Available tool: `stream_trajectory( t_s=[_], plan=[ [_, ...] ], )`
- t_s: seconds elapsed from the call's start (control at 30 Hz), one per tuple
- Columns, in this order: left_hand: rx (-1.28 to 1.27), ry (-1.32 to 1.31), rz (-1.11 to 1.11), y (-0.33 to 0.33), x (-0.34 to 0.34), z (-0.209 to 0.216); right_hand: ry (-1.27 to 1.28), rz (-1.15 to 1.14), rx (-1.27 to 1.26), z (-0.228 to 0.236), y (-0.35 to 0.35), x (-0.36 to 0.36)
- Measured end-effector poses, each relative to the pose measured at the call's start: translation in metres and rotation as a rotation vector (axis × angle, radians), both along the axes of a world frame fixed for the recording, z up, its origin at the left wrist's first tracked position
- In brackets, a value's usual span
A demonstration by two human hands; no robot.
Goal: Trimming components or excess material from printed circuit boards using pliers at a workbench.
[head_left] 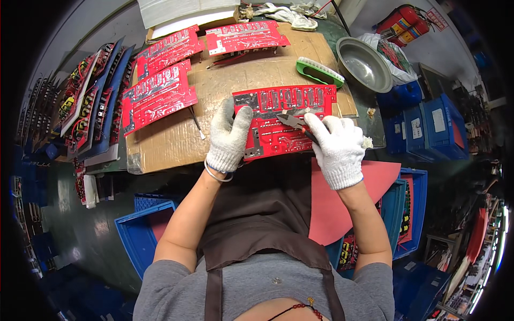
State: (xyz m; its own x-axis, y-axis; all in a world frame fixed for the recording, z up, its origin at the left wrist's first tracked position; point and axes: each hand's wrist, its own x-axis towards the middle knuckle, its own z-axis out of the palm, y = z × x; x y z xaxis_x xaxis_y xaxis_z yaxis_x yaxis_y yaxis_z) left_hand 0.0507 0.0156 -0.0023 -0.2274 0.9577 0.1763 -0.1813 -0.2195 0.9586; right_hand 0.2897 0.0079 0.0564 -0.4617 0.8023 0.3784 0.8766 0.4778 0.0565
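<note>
A red circuit board [286, 140] lies solder side up at the near edge of the cardboard-topped table. My left hand [229, 134], in a white knit glove with greyed fingertips, grips the board by its left edge. In my gloved right hand [338, 144] is a pair of cutting pliers [292, 122]. Their jaws point left and rest on or just above the middle of the board; whether they touch a lead cannot be made out. The palm side of both hands is hidden.
More red circuit boards [159, 96] lie at the table's left and back. A green brush [320, 73] and a metal bowl [365, 65] sit at the right. Boards stand upright in a rack [96, 101] on the left. Blue crates [435, 128] stand at right; a pink sheet [348, 198] lies below my right forearm.
</note>
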Motion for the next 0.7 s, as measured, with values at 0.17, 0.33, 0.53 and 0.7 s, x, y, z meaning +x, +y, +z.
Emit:
stream_trajectory(
  t_s=[0.17,0.33,0.53,0.7],
  plan=[
    [0.009,0.016,-0.014,-0.001,-0.002,0.000,0.117,-0.057,-0.025,0.003,-0.008,0.006],
    [-0.010,0.014,0.015,0.000,-0.001,-0.004,0.062,-0.122,-0.018,0.012,-0.014,0.002],
    [-0.003,-0.001,0.016,-0.001,0.000,-0.006,0.018,-0.175,-0.059,0.019,-0.022,-0.009],
    [0.012,0.013,0.005,-0.001,0.000,-0.002,0.035,-0.204,-0.075,0.019,-0.025,-0.010]
  ],
)
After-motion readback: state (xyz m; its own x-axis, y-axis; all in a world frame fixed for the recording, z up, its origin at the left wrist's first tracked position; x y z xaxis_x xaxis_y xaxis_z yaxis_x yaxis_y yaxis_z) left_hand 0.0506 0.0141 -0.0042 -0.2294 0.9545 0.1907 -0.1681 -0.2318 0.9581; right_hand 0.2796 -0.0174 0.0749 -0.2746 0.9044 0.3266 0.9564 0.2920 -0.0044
